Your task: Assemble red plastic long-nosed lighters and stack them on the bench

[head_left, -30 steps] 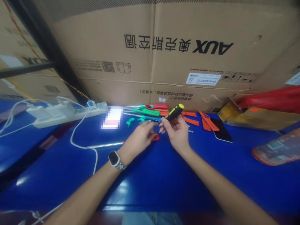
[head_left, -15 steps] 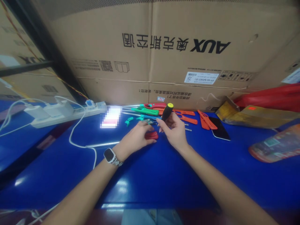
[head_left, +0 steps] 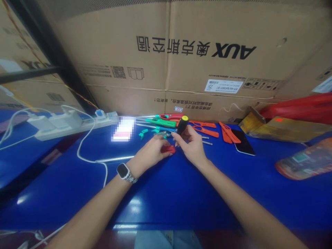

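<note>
My left hand (head_left: 153, 152), with a watch on its wrist, is closed on a red lighter handle (head_left: 170, 149) lying low over the blue table. Most of that handle is hidden under the fingers. My right hand (head_left: 192, 143) grips a screwdriver (head_left: 182, 124) with a black handle and yellow end. The screwdriver is tilted, and I cannot make out its tip. Beyond the hands lie a green gas lighter (head_left: 162, 123), another red lighter (head_left: 172, 117) and several orange handle pieces (head_left: 207, 130). Small teal parts (head_left: 143, 134) are scattered left of them.
A power strip (head_left: 75, 126) with white plugs and cables sits at the left. Near it are a lit screen (head_left: 123, 129) and a metal tube (head_left: 115, 159). A dark phone (head_left: 243, 143) and a plastic bottle (head_left: 306, 160) lie right. A large cardboard sheet (head_left: 166, 62) stands behind.
The screwdriver and my right hand have shifted slightly left. My left hand keeps its hold on the red lighter handle, with its wrist turned a little.
</note>
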`<state>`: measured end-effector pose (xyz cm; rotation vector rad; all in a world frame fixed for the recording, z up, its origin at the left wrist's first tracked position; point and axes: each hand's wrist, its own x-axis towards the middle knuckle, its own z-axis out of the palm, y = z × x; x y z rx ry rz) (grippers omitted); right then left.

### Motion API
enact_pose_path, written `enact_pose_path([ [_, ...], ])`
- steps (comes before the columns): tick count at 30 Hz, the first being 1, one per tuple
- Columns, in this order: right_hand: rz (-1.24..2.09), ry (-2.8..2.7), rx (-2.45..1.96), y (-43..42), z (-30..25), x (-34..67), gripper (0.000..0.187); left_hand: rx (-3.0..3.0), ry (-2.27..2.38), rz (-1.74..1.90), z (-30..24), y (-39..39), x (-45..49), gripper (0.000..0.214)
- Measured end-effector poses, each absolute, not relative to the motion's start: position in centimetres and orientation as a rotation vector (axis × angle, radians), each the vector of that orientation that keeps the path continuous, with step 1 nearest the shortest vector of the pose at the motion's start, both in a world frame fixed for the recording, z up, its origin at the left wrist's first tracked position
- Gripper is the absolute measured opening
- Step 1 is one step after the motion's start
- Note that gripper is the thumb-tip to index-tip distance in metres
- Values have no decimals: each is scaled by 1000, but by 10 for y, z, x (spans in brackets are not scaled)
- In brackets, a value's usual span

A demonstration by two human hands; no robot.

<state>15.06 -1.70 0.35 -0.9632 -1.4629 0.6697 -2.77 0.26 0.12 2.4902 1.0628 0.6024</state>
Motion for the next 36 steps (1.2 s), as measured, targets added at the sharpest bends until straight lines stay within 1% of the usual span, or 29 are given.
enact_pose_path([
  [4,683,-1424,-928,-17,6,152,24,2501,1088,626,1,1,-27,22],
  [7,710,-1370,-892,-16,7,152,27,2526,1084,712,4,0,-25,27],
  [15,782,-1264,-845,-18,12,148,25,2530,1016,822,5,0,-22,11],
  [20,754,-1254,-845,-19,14,147,23,2445,979,889,5,0,-20,9],
  [29,748,-1314,-823,-20,13,148,21,2331,1063,855,6,-2,-16,12],
  [31,736,-1321,-831,-19,13,149,21,2313,1096,830,6,-3,-16,8],
  [32,726,-1331,-841,-18,13,150,21,2325,1116,806,6,-3,-17,10],
  [36,682,-1386,-888,-17,11,154,22,2483,1207,656,7,-2,-23,46],
])
